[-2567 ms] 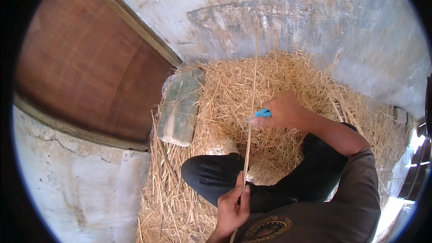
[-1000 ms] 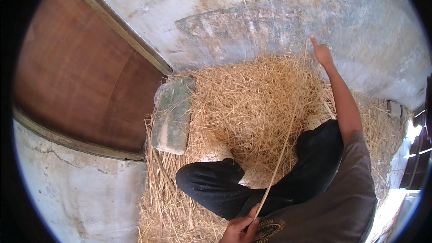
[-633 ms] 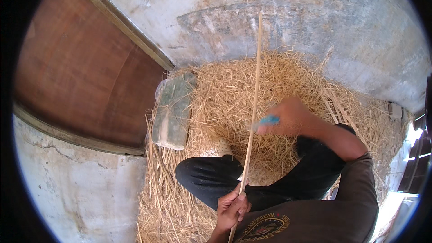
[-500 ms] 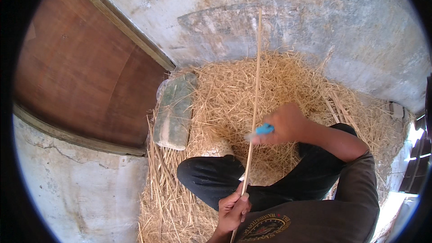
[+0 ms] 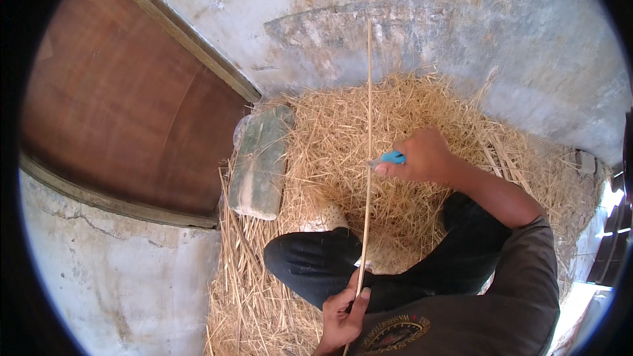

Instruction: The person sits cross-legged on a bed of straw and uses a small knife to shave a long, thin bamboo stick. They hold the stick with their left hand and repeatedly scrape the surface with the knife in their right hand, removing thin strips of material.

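Nearest the body, the left hand [image 5: 344,316] holds the long, thin, pale tan strip of split, wood-like material [image 5: 367,214] pinched between thumb and fingers, its lower end running past the hand beside the dark brown shirt [image 5: 455,323]. The strip stands up between the bent legs in black trousers [image 5: 306,260], narrowing toward its top. Farther out, the right hand [image 5: 415,158] is wrapped around a small knife with a bright blue handle [image 5: 394,157], its blade reaching the strip; whether it bites cannot be told. The strip looks light, springy along its length and likely to whip or splinter toward its slim end, so the thicker lower part seems the surer hold. Beyond lie heaped straw-coloured shavings [image 5: 333,138], leaving air above them for strokes, with a worn grey-green oblong block [image 5: 260,165] bounding the left. Farthest, the stained whitish plaster wall [image 5: 488,59] limits forward reach; whether the tip touches it is unclear.
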`<action>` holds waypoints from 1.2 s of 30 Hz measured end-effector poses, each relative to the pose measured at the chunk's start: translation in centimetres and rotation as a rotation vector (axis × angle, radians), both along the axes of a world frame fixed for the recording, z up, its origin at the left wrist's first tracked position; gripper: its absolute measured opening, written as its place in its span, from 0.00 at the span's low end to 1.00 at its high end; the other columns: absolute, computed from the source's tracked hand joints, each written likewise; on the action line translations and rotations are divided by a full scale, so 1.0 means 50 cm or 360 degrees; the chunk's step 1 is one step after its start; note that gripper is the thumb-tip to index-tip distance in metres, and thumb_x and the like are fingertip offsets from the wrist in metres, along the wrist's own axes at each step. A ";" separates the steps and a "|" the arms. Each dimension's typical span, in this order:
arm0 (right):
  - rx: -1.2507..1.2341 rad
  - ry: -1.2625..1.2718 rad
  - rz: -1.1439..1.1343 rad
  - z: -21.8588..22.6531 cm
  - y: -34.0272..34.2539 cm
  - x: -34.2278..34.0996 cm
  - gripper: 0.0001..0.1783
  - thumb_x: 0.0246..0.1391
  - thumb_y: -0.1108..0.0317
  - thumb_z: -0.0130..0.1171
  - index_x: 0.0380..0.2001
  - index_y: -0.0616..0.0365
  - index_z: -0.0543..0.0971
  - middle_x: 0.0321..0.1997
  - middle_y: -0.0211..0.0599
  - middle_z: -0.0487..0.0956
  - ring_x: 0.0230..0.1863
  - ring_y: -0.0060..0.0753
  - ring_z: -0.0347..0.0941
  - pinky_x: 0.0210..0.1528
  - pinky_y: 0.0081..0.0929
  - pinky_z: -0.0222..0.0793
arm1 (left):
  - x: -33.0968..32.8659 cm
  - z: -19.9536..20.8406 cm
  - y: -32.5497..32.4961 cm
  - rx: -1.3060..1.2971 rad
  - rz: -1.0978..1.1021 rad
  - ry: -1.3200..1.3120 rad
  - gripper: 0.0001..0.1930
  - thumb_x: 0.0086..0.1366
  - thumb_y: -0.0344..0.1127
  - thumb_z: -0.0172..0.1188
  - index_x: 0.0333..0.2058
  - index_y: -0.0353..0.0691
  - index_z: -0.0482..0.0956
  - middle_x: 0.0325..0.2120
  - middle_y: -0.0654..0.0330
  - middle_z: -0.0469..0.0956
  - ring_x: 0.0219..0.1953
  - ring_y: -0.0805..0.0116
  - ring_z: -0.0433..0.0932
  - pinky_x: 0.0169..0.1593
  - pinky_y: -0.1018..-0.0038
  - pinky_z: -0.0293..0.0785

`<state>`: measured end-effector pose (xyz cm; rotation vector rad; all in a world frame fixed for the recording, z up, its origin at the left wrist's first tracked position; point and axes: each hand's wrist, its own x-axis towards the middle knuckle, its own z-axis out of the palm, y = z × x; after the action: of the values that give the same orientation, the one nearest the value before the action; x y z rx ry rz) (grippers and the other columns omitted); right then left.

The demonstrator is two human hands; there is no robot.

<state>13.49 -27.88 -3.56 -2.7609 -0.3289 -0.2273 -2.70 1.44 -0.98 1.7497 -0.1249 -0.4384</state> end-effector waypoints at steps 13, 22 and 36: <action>0.0078 0.0045 0.0150 -0.010 0.010 -0.009 0.40 0.49 0.25 0.45 0.07 0.52 0.70 0.05 0.31 0.61 0.07 0.32 0.59 0.11 0.33 0.52 | 0.000 -0.012 0.011 0.0325 -0.0106 -0.0134 0.08 0.66 0.29 0.56 0.39 0.31 0.78 0.17 0.69 0.64 0.22 0.80 0.62 0.25 0.80 0.61; -0.0108 -0.0165 -0.0291 -0.031 -0.116 0.085 0.40 0.50 0.26 0.43 0.10 0.52 0.72 0.07 0.31 0.63 0.10 0.30 0.63 0.15 0.29 0.58 | -0.003 0.001 0.014 0.0190 -0.0206 -0.0045 0.09 0.65 0.30 0.56 0.41 0.31 0.78 0.17 0.69 0.63 0.22 0.81 0.60 0.24 0.80 0.58; 0.0473 0.0229 -0.1343 -0.070 -0.324 0.106 0.44 0.58 0.30 0.35 0.15 0.61 0.76 0.18 0.41 0.74 0.24 0.36 0.72 0.30 0.40 0.68 | -0.031 -0.019 0.041 -0.0112 -0.0008 0.0737 0.20 0.67 0.28 0.52 0.57 0.31 0.68 0.15 0.71 0.66 0.18 0.85 0.61 0.24 0.86 0.58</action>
<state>18.80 -44.08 -7.06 -2.4325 0.8519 -0.2485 -4.27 3.50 -1.94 1.5378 0.1840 -0.8197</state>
